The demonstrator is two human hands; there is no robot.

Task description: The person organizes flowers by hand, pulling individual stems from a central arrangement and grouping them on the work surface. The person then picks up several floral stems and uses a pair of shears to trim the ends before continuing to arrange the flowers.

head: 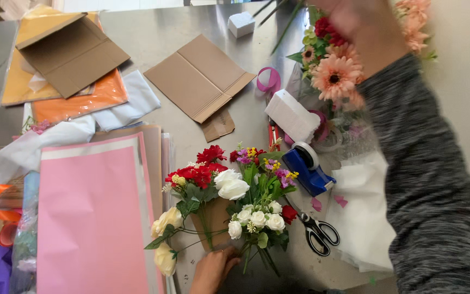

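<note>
— Nearest us, our right arm in its grey sleeve (425,179) is stretching away; the right hand (363,24) is blurring up by the peach and pink bouquet (335,71), so we cannot tell its grip.

— And our left hand (213,269)?

— It is pressing, fingers curled, on the stems of the small bunch of red and white flowers (229,190), which is fanning out just beyond it; black scissors (317,233) are lying to its right.

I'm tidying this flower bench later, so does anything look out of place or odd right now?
Mostly working clutter. Small pink scraps lie loose beside the black-handled scissors, and a torn cardboard piece sits askew below the flattened cardboard. Nothing looks spilled or broken.
</note>
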